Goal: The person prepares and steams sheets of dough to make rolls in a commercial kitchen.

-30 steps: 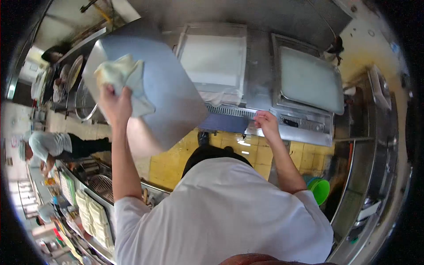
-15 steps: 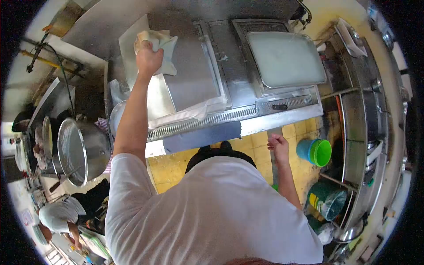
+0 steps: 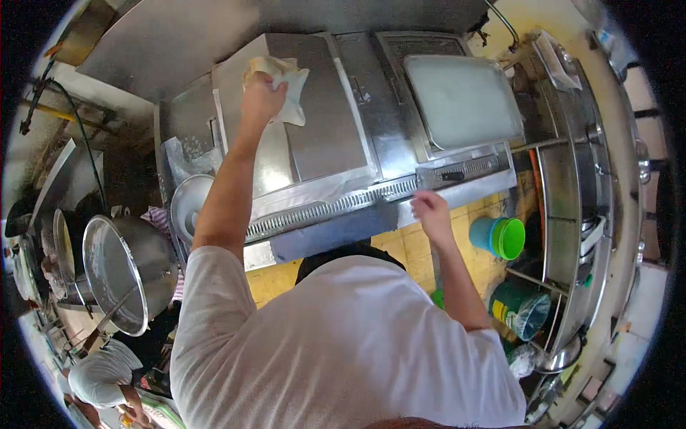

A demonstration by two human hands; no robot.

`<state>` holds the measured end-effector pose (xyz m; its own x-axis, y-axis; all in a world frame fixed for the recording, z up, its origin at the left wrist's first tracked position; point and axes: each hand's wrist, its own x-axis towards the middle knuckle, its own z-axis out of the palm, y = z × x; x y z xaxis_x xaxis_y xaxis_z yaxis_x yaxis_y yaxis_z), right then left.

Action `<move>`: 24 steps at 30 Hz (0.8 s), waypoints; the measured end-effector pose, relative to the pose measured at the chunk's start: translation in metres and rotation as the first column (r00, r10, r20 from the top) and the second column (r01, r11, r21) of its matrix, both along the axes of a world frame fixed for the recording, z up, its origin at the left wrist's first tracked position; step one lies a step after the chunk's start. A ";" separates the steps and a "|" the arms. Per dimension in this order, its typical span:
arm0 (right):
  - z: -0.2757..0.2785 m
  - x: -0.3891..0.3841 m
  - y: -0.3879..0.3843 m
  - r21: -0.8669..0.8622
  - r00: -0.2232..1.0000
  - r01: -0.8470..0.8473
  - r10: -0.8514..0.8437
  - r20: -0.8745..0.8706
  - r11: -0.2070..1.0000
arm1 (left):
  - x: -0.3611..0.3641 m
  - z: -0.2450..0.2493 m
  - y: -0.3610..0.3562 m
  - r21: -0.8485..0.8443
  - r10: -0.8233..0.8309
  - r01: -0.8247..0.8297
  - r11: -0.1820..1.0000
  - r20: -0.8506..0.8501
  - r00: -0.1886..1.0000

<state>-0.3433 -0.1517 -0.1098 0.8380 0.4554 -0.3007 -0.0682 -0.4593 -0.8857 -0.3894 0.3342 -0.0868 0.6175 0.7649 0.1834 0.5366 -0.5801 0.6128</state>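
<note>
My left hand (image 3: 264,99) is closed around a pale, bunched cloth (image 3: 291,100), whose loose corners fan out to the right. The cloth rests on a flat metal cover (image 3: 325,118) on the stainless steel counter, and white fabric (image 3: 307,196) shows along the cover's front edge. My right hand (image 3: 432,213) hovers near the counter's front edge with its fingers curled in and nothing visible in them. Right of the cover, a large rectangular tray (image 3: 464,104) looks full of a whitish surface, either liquid or a smooth layer.
A slotted grate (image 3: 336,207) runs along the counter's front, with a dark-handled tool (image 3: 451,176) on it. A big steel pot (image 3: 136,286) stands at left, beside a round metal lid (image 3: 187,207). Green bucket (image 3: 509,239) and shelving (image 3: 564,214) are at right. Another person (image 3: 107,375) works lower left.
My left hand and the cloth have shifted right and slightly down across the metal cover. My right hand has risen a little to the left. The whole view has tilted slightly.
</note>
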 end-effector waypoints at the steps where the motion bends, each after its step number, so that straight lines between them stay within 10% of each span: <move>1: -0.003 0.013 0.024 -0.023 0.991 -0.111 0.112 0.067 0.994 | -0.008 0.009 -0.006 0.001 0.013 -0.013 1.000 0.004 1.000; 3: 0.026 0.022 0.096 -0.040 0.945 -0.216 0.219 0.242 0.976 | -0.034 0.035 -0.028 -0.214 0.070 -0.043 0.976 0.116 0.991; 6: 0.063 0.038 0.207 -0.082 0.870 -0.369 0.375 0.320 0.926 | -0.079 0.029 -0.064 -0.040 0.128 -0.122 0.992 0.301 0.945; 12: 0.059 0.046 0.388 -0.275 0.690 -0.454 0.529 0.494 0.848 | -0.183 0.004 -0.171 -0.405 0.098 0.016 0.914 0.259 0.961; 24: 0.036 0.024 0.436 -0.429 0.606 -0.373 0.566 0.560 0.823 | -0.262 -0.004 -0.195 -0.433 0.273 -0.196 0.880 0.124 0.954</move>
